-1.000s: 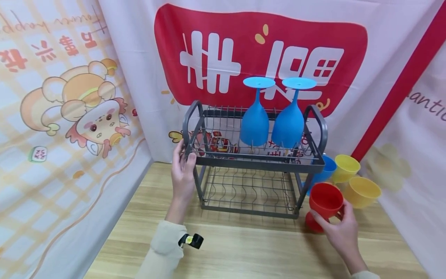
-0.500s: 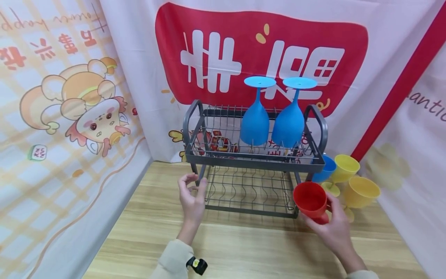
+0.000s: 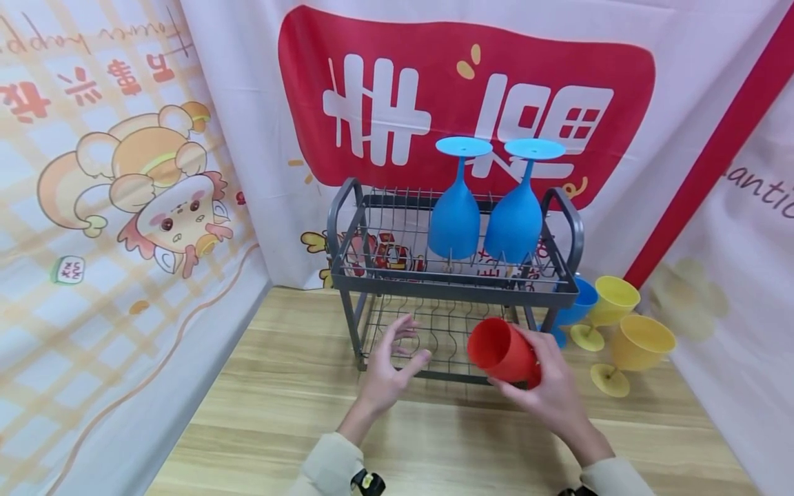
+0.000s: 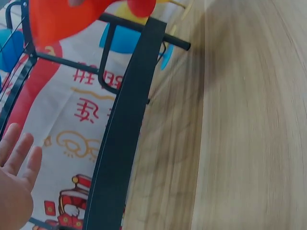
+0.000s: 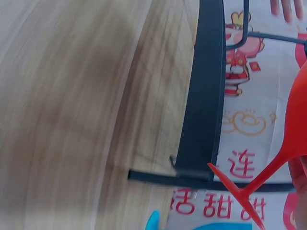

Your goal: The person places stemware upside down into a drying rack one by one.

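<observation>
**Over a wood-grain table, a right hand held a tilted red goblet before a two-tier rack**

The table (image 3: 260, 413) was bounded by hanging fabric (image 3: 260, 124) at its left, back and right edges; its light wood grain stretched from the front edge of the rack (image 3: 453, 288) toward the viewer. Right of the rack, near its side posts, stood a blue goblet (image 3: 577, 303), partly hidden, and two yellow goblets, one farther back (image 3: 614, 301), one nearer (image 3: 639, 344). On the upper tier, toward the right, two blue goblets (image 3: 455, 224) sat upside down side by side.

The red goblet (image 3: 509, 353) was off the table, overlapping the right part of the lower tier's front edge in the head view; whether it touched the rack could not be told. Its mouth leaned left, its stem and foot slanting away to the right.

The right hand (image 3: 548, 386) gripped the bowl, fingers over the far side and thumb below. The left hand (image 3: 387, 372) held nothing, its fingers spread and thumb apart, with a gap between it and the red goblet. A pale sleeve (image 3: 331, 463) covered the left forearm.
</observation>
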`<state>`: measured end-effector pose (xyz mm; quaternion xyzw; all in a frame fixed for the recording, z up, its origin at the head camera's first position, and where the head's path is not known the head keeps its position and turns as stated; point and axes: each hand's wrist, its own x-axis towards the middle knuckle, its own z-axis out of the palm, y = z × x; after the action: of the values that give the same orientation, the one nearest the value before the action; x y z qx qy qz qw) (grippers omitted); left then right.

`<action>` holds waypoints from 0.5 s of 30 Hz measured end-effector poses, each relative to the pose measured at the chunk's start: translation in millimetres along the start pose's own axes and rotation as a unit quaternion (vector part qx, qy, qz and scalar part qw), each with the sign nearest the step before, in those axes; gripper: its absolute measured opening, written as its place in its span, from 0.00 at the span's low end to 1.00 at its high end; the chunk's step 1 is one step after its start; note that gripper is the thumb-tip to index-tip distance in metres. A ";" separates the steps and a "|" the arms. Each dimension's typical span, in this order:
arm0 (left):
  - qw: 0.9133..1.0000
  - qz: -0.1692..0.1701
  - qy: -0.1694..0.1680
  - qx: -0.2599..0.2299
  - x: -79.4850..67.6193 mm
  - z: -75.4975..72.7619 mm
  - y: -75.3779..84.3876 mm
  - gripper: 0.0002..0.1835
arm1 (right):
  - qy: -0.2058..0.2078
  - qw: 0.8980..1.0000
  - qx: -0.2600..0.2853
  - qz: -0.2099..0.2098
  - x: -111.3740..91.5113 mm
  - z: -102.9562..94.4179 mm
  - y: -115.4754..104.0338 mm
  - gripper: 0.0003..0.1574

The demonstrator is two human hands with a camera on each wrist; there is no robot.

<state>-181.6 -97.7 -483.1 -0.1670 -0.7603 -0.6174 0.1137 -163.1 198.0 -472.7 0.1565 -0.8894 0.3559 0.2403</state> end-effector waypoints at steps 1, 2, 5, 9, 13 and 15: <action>1.000 0.000 -0.013 -0.001 -0.1 2.7 0.9 0.37 | -0.003 1.000 0.004 -0.008 1.0 2.7 -2.7 0.65; 1.000 0.000 -0.024 -0.002 -0.3 5.2 1.8 0.38 | -0.004 1.000 0.006 -0.017 1.8 5.5 -5.4 0.64; 0.998 -0.006 -0.055 -0.009 -1.0 11.5 3.1 0.39 | -0.010 0.999 0.019 -0.042 3.2 13.7 -12.2 0.64; 0.996 -0.010 -0.086 -0.016 -2.2 17.5 3.5 0.40 | -0.033 0.998 0.029 -0.047 3.9 21.8 -19.4 0.66; 0.995 -0.011 -0.098 -0.010 -3.1 21.3 5.4 0.41 | -0.063 0.997 0.007 -0.040 5.3 27.2 -24.4 0.66; 0.995 -0.017 -0.101 -0.003 -3.6 22.6 6.5 0.42 | -0.075 0.996 -0.007 -0.043 6.1 29.6 -26.5 0.66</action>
<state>-175.0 -74.9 -483.4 -0.2158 -0.7685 -0.6019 0.0255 -165.7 157.9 -473.3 0.2188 -0.9000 0.3261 0.1890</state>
